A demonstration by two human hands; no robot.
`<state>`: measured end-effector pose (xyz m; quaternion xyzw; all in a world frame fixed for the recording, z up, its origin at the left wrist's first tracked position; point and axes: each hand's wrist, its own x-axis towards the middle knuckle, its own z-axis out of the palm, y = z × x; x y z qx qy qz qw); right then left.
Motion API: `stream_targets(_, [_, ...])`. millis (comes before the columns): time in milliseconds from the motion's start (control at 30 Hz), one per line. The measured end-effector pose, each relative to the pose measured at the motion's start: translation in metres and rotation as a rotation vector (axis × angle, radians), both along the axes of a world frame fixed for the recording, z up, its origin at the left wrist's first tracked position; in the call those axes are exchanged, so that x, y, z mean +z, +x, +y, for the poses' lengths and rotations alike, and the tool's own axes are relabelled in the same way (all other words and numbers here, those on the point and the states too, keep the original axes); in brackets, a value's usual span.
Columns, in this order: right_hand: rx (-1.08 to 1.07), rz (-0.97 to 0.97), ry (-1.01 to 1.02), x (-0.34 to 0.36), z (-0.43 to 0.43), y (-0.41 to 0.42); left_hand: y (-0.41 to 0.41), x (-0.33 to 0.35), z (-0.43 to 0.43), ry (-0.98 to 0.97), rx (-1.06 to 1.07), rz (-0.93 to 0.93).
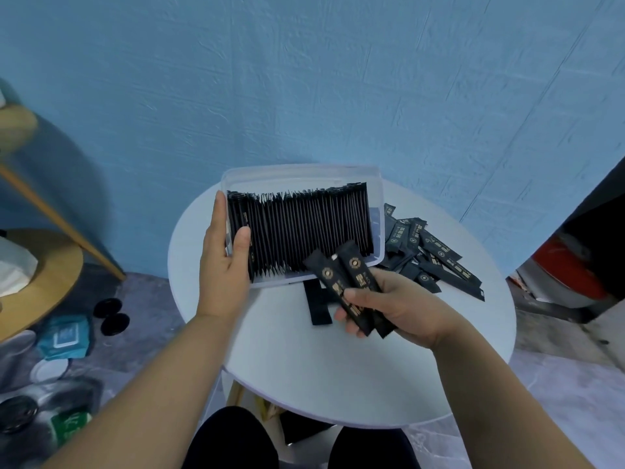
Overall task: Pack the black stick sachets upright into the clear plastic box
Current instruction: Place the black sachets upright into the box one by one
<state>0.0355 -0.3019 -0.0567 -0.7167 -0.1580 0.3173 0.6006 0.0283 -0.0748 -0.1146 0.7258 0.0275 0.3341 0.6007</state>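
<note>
The clear plastic box (297, 174) stands tilted on the round white table (338, 367), holding a long row of upright black stick sachets (304, 228). My left hand (225, 265) grips the box's left end, its thumb pressing the leftmost sachets. My right hand (395, 306) holds two black sachets with gold print (345, 279), their tips close to the box's front right corner. A loose pile of sachets (433, 255) lies to the right of the box. One more sachet (316, 302) lies flat on the table just in front of the box.
A blue wall is right behind the table. A wooden shelf unit (40, 265) stands at the left, with packets, lids and bottles on the floor (67, 336) below it. A red and white object (568, 275) sits at the right. My knees show under the table's near edge.
</note>
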Motion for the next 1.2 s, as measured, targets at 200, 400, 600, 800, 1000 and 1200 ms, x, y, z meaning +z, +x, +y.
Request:
stream_targets(200, [-0.252, -0.318, -0.019, 0.017, 0.052, 0.009, 0.000, 0.000, 0.000, 0.003, -0.002, -0.006])
stream_targets(400, [-0.451, -0.637, -0.058, 0.005, 0.117, 0.021, 0.004, -0.005, 0.001, -0.026, -0.003, -0.023])
stream_targets(600, [-0.438, -0.768, -0.230, -0.015, 0.130, 0.020, 0.005, -0.005, 0.000, -0.010, 0.007, -0.028])
stream_targets(800, [-0.388, -0.715, -0.205, -0.015, 0.119, 0.012, 0.005, -0.004, 0.001, -0.004, 0.011, -0.037])
stream_targets(1000, [-0.449, -0.714, -0.222, -0.007, 0.118, 0.016, 0.004, -0.004, 0.000, -0.003, 0.012, -0.026])
stream_targets(1200, [-0.347, -0.627, -0.176, -0.005, 0.120, 0.015, 0.004, -0.003, 0.001, -0.015, 0.005, -0.029])
